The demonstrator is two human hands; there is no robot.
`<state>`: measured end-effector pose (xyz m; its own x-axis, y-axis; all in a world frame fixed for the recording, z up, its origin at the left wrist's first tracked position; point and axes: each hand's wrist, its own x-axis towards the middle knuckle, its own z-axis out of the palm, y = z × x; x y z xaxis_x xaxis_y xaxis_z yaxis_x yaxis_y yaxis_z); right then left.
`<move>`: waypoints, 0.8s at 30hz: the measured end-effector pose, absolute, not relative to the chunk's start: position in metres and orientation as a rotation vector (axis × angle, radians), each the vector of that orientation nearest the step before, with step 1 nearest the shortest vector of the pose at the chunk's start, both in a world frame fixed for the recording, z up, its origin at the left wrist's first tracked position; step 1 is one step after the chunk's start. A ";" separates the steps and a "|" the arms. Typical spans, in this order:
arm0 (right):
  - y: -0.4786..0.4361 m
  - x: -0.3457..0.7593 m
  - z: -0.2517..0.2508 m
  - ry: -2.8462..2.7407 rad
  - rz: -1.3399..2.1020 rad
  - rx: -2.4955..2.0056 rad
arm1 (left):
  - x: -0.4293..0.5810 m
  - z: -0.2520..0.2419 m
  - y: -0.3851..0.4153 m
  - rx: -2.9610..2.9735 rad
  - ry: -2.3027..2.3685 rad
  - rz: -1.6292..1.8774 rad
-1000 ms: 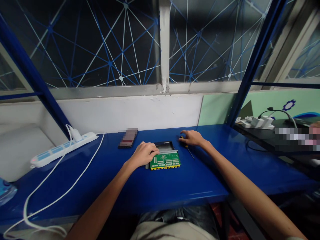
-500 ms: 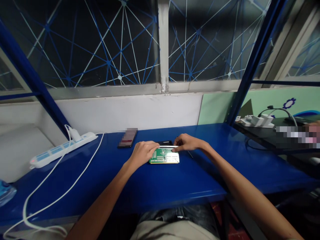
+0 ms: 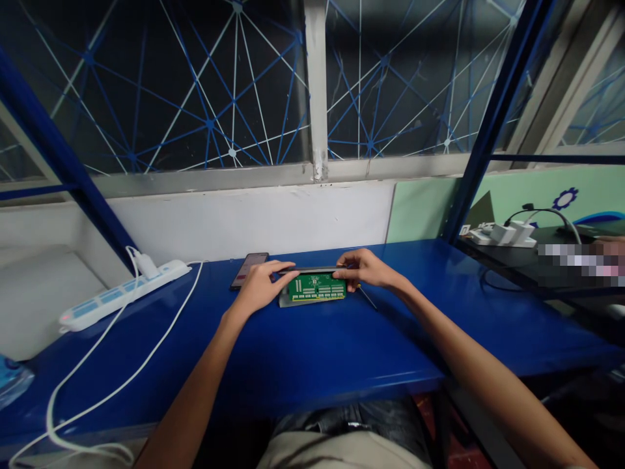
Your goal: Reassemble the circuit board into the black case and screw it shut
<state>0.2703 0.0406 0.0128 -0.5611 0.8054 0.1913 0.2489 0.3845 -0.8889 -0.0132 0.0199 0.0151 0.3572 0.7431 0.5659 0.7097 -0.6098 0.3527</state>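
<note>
**benchrat:** ok, what's on the bench, going from the left?

**solderjoe:** Way out left of the fingers there's a white power strip lying on the blue table. A plug sits in its far end, and a white cable loops off toward the near edge. Closer in, just left of and behind the left fingertips, there's a dark phone lying flat.

**benchrat:** and the hands?

**solderjoe:** The left hand has its fingers stretched along the top left edge of the circuit board, closed on that edge and the grey frame it sits in. The board itself is right between the two sets of fingertips. It's tipped up so the green face looks back at the person, with the lower edge down by the tabletop. I can't tell if it's actually touching.

**benchrat:** right side the same?

**solderjoe:** Pretty much. The right hand comes in from the other end, and its fingers are pinched on the top right corner of the board. So both hands are clamped on it, one per end.

**benchrat:** anything past that?

**solderjoe:** A thin screwdriver lies on the table just under and right of the right fingers, partly hidden by the wrist. Well off to the right, on a separate dark surface, there are some white adapters with a black cord.
</note>
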 end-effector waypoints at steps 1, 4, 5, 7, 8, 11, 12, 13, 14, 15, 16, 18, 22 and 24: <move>0.041 0.270 0.012 -2.025 1.093 -0.909 | -0.018 0.016 0.022 2.539 1.394 1.096; 0.044 0.267 0.007 -2.052 0.928 -0.937 | -0.031 0.017 0.027 2.494 1.487 1.019; 0.045 0.266 0.005 -2.069 0.880 -0.943 | -0.033 0.017 0.028 2.478 1.505 0.979; 0.045 0.264 0.003 -2.104 0.797 -0.948 | -0.036 0.017 0.029 2.451 1.528 0.915; 0.045 0.263 0.003 -2.118 0.760 -0.953 | -0.037 0.017 0.029 2.444 1.530 0.896; 0.044 0.261 0.001 -2.146 0.658 -0.966 | -0.037 0.019 0.029 2.434 1.519 0.885; 0.044 0.260 0.001 -2.152 0.624 -0.966 | -0.037 0.020 0.028 2.430 1.512 0.885; 0.044 0.259 0.000 -2.159 0.589 -0.966 | -0.037 0.020 0.028 2.426 1.506 0.883; 0.044 0.259 0.000 -2.168 0.554 -0.967 | -0.037 0.021 0.028 2.421 1.504 0.881; 0.045 0.259 -0.001 -2.178 0.520 -0.970 | -0.037 0.022 0.028 2.417 1.502 0.875; 0.045 0.258 -0.002 -2.188 0.491 -0.977 | -0.037 0.022 0.028 2.415 1.500 0.865; 0.046 0.258 -0.003 -2.211 0.454 -0.988 | -0.038 0.022 0.028 2.414 1.494 0.841; 0.048 0.257 -0.006 -2.231 0.412 -0.991 | -0.039 0.021 0.029 2.421 1.492 0.801; 0.048 0.257 -0.007 -2.237 0.383 -0.991 | -0.039 0.020 0.029 2.425 1.494 0.788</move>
